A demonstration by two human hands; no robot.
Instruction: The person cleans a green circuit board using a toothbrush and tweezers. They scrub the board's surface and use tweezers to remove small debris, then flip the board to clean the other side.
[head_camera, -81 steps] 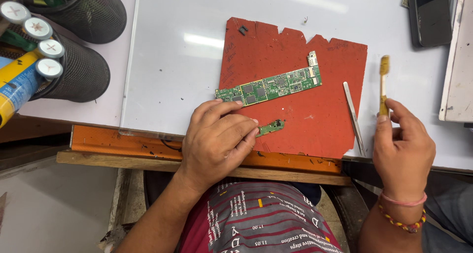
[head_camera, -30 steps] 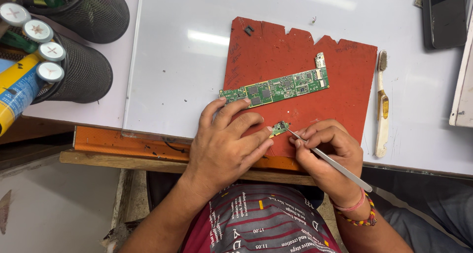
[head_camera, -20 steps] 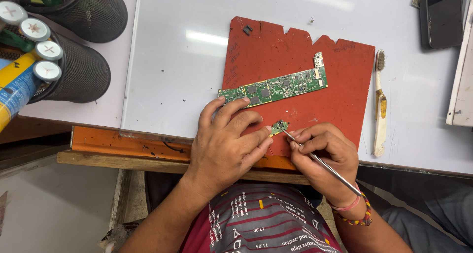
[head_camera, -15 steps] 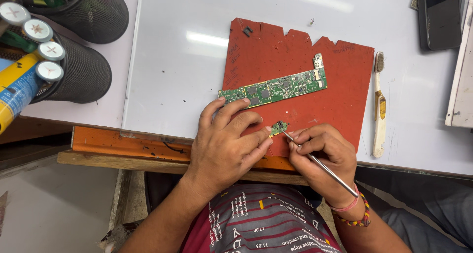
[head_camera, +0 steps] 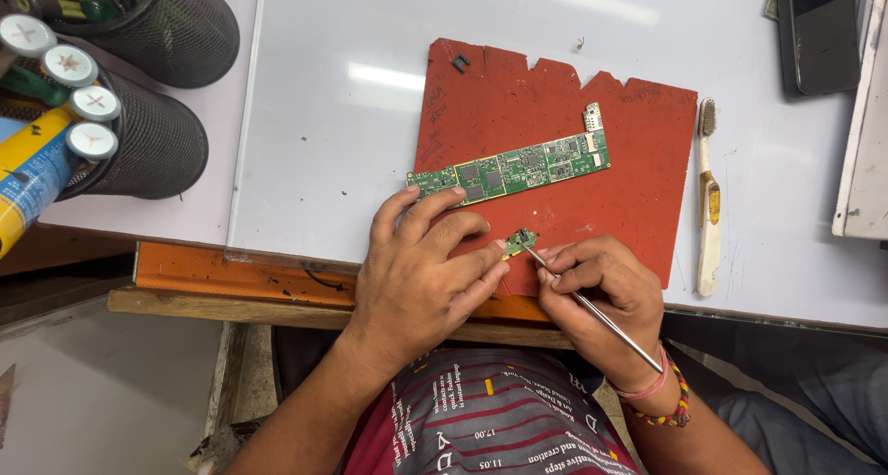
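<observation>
left hand [head_camera: 421, 271] fingers pinning small green board [head_camera: 520, 243] at red mat's [head_camera: 555, 96] near edge | right hand [head_camera: 601, 285] clenched on tweezers [head_camera: 592, 308], tip touching small board | long circuit board [head_camera: 513, 168] just beyond | toothbrush [head_camera: 709, 197] right of mat
</observation>
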